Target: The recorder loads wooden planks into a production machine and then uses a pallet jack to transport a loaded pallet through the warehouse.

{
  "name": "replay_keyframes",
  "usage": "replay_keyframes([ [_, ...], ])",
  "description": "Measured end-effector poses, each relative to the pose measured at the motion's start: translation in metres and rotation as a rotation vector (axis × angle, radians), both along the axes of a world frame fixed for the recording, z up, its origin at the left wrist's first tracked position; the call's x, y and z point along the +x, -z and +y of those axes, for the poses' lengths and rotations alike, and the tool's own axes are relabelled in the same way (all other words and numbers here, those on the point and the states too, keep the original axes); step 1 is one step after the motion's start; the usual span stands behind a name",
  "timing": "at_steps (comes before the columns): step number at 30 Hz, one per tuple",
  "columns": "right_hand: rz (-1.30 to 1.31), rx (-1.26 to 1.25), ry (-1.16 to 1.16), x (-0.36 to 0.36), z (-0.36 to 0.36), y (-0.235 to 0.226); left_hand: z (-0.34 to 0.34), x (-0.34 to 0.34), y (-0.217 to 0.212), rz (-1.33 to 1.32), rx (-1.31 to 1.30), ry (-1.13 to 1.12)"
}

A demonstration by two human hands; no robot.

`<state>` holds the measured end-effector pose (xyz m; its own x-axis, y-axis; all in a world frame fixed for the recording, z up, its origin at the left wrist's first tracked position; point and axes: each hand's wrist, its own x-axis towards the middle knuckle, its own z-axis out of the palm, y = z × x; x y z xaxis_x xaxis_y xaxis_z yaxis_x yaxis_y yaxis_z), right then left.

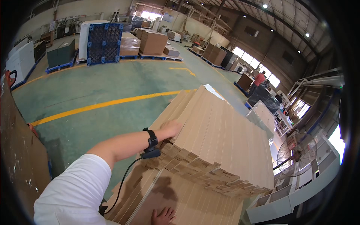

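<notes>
the left hand (pixel 171 128) reached across and lay on the near edge of a tall stack of flattened cardboard sheets (pixel 221 135), fingers curled over the top sheets, gripping them lightly. a black wrist strap (pixel 152 139) with a cable sat on that forearm. the right hand (pixel 163 216) rested open, fingers spread flat, on a lower cardboard sheet (pixel 187 202) at the bottom edge. the stack stood on the green floor (pixel 93 90) beside a yellow line (pixel 112 103). a standing fan (pixel 296 154) stood to the right.

bright daylight | window (pixel 244 56) glare | fisheye edges bent, dark rim
</notes>
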<state>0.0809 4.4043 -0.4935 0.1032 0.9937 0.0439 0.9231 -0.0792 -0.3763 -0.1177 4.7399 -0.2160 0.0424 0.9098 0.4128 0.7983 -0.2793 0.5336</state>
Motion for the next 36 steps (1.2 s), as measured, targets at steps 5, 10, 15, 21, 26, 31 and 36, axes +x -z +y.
replay_keyframes([
  [5,0.016,-0.005,0.019,-0.005,0.0,-0.007,-0.002,0.0,-0.005,-0.159,-0.256,-0.076],
  [10,-0.003,-0.021,0.005,-0.004,-0.005,-0.005,-0.004,-0.003,0.017,-0.273,-0.186,-0.185],
  [15,-0.031,-0.025,0.01,0.0,-0.005,-0.006,-0.007,0.004,0.018,-0.08,-0.045,-0.205],
  [21,-0.018,-0.073,0.026,-0.004,-0.005,-0.008,0.023,-0.016,0.015,-0.038,-0.421,0.22],
  [26,0.022,-0.084,0.03,-0.01,-0.004,-0.01,-0.022,-0.062,0.006,-0.08,-0.225,0.431],
  [31,-0.033,-0.043,-0.009,-0.007,-0.003,-0.015,-0.064,-0.092,0.044,0.023,-0.173,0.4],
  [36,-0.039,-0.036,-0.011,-0.007,0.0,-0.002,-0.056,-0.115,0.049,-0.519,-0.591,0.444],
])
